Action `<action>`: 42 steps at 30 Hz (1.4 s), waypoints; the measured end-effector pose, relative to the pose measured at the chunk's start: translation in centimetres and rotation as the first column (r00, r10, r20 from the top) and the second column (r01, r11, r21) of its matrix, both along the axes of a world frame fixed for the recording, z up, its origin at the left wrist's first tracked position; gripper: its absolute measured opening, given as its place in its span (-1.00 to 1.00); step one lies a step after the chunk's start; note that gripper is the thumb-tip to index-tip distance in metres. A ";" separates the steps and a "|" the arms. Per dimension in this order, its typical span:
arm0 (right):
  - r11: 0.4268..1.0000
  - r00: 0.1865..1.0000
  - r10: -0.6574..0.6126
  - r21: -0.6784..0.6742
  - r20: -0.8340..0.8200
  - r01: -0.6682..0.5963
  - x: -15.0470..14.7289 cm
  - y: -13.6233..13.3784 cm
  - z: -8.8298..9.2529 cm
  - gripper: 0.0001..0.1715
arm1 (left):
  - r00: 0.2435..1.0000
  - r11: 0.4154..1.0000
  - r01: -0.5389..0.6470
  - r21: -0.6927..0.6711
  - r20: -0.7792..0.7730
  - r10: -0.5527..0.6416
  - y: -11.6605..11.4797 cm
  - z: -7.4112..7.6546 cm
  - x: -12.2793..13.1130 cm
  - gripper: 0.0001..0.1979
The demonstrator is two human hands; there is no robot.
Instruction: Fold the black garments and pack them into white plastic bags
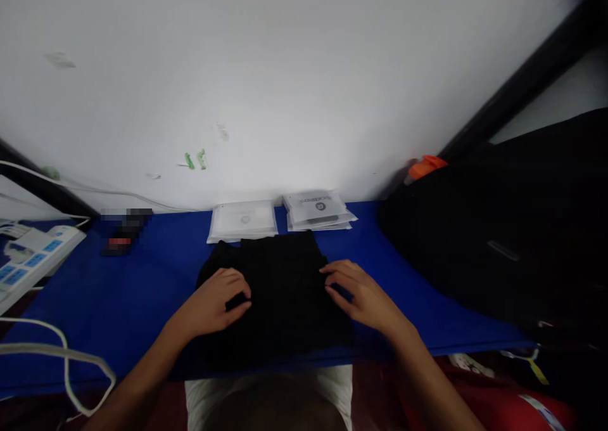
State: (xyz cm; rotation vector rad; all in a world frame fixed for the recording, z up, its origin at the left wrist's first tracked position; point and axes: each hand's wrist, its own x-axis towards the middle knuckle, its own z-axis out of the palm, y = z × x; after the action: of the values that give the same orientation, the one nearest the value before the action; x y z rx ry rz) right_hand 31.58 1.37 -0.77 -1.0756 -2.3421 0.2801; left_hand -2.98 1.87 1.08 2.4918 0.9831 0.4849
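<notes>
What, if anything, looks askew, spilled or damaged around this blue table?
Behind the black fabric, the right stack of flat, whitish, plastic-looking packets is askew: lower ones jut rightward. Green scraps and pale scuffs blemish the white wall further left. Nothing looks spilled.

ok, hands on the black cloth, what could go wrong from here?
1. The black cloth sits right by the left white packet; pushing it away from the person might shift that packet.
2. Its near side seems close to the front edge of the blue tabletop, so a pull could drag it over.
3. The white cable loops near the left forearm and might snag.
</notes>
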 end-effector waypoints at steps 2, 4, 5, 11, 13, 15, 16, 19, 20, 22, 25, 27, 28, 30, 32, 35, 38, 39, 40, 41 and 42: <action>1.000 0.997 -0.009 -0.015 0.071 0.010 -0.2 -0.7 -0.5 -0.88 | 1.000 0.999 -0.029 -0.040 0.009 0.030 -0.4 -0.7 -0.7 -0.92; 0.999 0.997 -0.043 0.011 0.068 0.043 -0.8 -0.7 -0.8 -0.87 | 0.976 0.977 -0.209 0.035 0.077 0.206 0.5 -1.8 -1.6 -0.87; 0.998 0.997 -0.062 0.027 0.048 0.061 -1.2 -0.6 -0.8 -0.86 | 0.939 0.938 -0.336 0.089 0.110 0.326 1.3 -2.5 -2.1 -0.84; 0.997 0.999 -0.040 0.061 -0.010 0.041 -4.3 0.7 -0.2 -0.85 | 0.795 0.782 -0.606 0.142 0.138 0.591 5.6 -5.0 -3.8 -0.75; 0.999 1.000 -0.019 0.040 0.011 0.019 -4.7 1.0 -0.5 -0.84 | 0.815 0.803 -0.576 0.150 0.181 0.551 5.1 -4.3 -3.8 -0.89; 1.000 0.999 -0.013 0.012 0.031 0.013 -4.8 1.0 -1.0 -0.84 | 0.844 0.842 -0.517 0.155 0.259 0.470 3.7 -3.1 -3.8 -0.94; 1.000 0.999 -0.015 -0.003 0.041 0.015 -4.8 1.0 -1.3 -0.83 | 0.866 0.878 -0.457 0.141 0.297 0.403 2.8 -2.4 -3.9 -0.94; 0.999 0.999 -0.032 -0.037 0.043 0.034 -4.5 0.8 -2.2 -0.84 | 0.931 0.982 -0.190 0.015 0.320 0.175 0.2 -0.9 -4.4 -0.89; 0.998 0.999 -0.038 -0.045 0.036 0.040 -4.5 0.7 -2.4 -0.84 | 0.945 0.992 -0.121 -0.030 0.302 0.125 -0.4 -0.8 -4.6 -0.87; 0.998 0.999 -0.047 -0.051 0.016 0.048 -4.4 0.7 -2.6 -0.84 | 0.960 0.992 -0.091 -0.089 0.258 0.111 -1.2 -1.2 -5.0 -0.82; 0.998 0.999 -0.051 -0.048 -0.008 0.050 -4.4 0.6 -2.8 -0.84 | 0.932 0.952 -0.288 -0.107 0.197 0.304 -1.5 -2.8 -5.5 -0.82; 0.998 0.998 -0.048 -0.053 -0.030 0.046 -4.5 0.6 -2.8 -0.84 | 0.876 0.888 -0.454 -0.070 0.147 0.459 -1.4 -4.1 -5.9 -0.82; 0.998 0.998 -0.047 -0.054 -0.046 0.044 -4.5 0.6 -2.9 -0.84 | 0.855 0.862 -0.505 -0.037 0.114 0.505 -1.3 -4.6 -6.0 -0.69; 0.998 0.994 -0.049 -0.037 -0.095 0.046 -4.4 0.5 -3.0 -0.85 | 0.844 0.844 -0.536 0.033 0.050 0.534 -1.3 -5.2 -6.3 -0.54; 0.998 0.984 -0.066 0.004 -0.163 0.068 -4.3 0.5 -3.1 -0.87 | 0.858 0.855 -0.512 0.079 0.019 0.513 -1.3 -5.4 -6.4 -0.61; 0.987 0.957 -0.114 0.079 -0.266 0.139 -4.2 0.4 -3.1 -0.88 | 0.888 0.884 -0.460 0.079 0.048 0.458 -1.7 -4.5 -6.3 -0.81; 0.965 0.926 -0.163 0.141 -0.340 0.222 -4.1 0.3 -2.9 -0.85 | 0.868 0.870 -0.490 -0.048 0.066 0.492 -2.3 -2.7 -6.4 -0.87; 0.957 0.917 -0.176 0.155 -0.358 0.244 -4.0 0.3 -2.9 -0.84 | 0.832 0.833 -0.544 -0.101 0.062 0.551 -2.3 -2.0 -6.6 -0.86; 0.952 0.910 -0.184 0.164 -0.371 0.259 -4.0 0.3 -2.9 -0.83 | 0.776 0.776 -0.614 -0.143 0.069 0.627 -2.3 -1.3 -6.8 -0.83; 0.949 0.906 -0.189 0.165 -0.379 0.267 -4.0 0.3 -2.8 -0.83 | 0.699 0.704 -0.689 -0.171 0.101 0.708 -2.1 -0.6 -6.9 -0.79; 0.951 0.905 -0.189 0.159 -0.381 0.266 -4.0 0.3 -2.8 -0.83 | 0.604 0.626 -0.757 -0.187 0.165 0.780 -1.9 0.0 -7.0 -0.74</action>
State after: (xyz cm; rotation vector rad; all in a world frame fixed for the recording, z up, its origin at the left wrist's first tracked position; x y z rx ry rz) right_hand 27.54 1.67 -3.58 -1.0806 -1.8524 0.1272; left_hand -9.96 0.01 1.04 1.7327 1.9196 0.9288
